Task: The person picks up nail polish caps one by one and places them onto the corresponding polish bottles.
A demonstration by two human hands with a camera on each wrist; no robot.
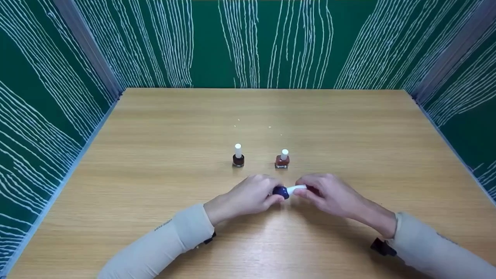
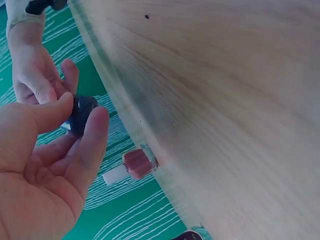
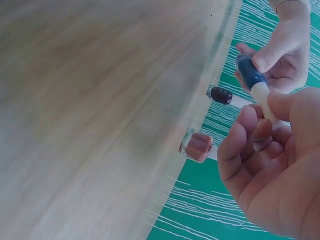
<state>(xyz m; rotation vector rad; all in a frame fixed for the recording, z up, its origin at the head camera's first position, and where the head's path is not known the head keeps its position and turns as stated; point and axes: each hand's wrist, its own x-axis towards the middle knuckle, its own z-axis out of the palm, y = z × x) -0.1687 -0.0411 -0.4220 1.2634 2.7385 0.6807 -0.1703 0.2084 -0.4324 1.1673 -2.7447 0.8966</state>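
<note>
Between my two hands, a dark blue nail polish bottle with a white cap is held sideways a little above the table. My left hand grips the blue glass body between thumb and fingers. The white cap is pinched by my right hand. In the right wrist view the cap meets the blue bottle, with no gap visible between them. Beyond the hands, a dark nail polish bottle and a reddish-brown nail polish bottle stand upright with white caps on.
The wooden table is bounded at the back and sides by green walls with white streaks. Several tiny pale specks lie beyond the standing bottles. A black wrist strap piece shows at the right sleeve.
</note>
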